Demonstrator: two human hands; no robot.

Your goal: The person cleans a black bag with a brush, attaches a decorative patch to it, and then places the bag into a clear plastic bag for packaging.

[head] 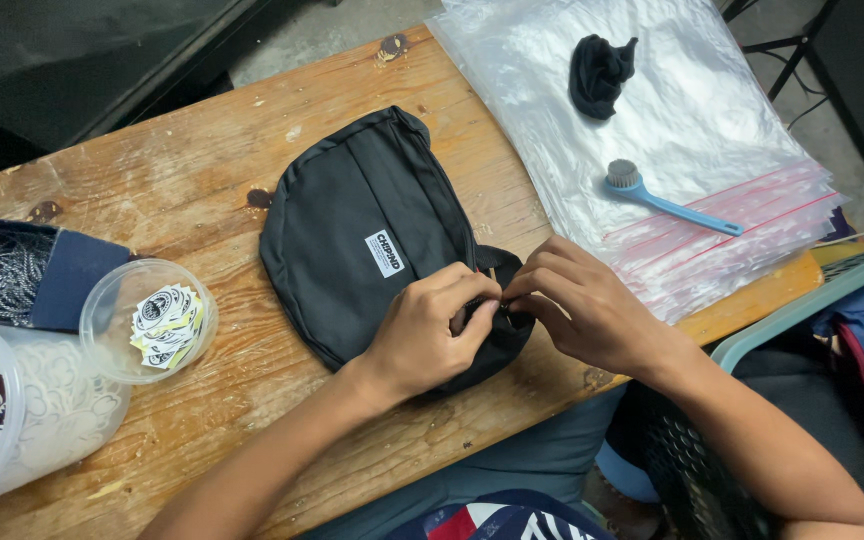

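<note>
A black fabric pouch bag (357,215) with a small white label lies flat on the wooden table (192,170). My left hand (427,330) rests on its near right corner, fingers pinched on something small at the bag's edge. My right hand (577,305) meets it from the right, fingertips pinched at the same spot by the bag's strap loop. What the fingers grip is hidden between them.
A stack of clear zip bags (692,130) lies at the right, with a black cloth (600,72) and a blue brush (664,200) on top. At the left stand a round clear tub of stickers (157,320), a dark box of chains (22,275) and a large plastic container (12,410).
</note>
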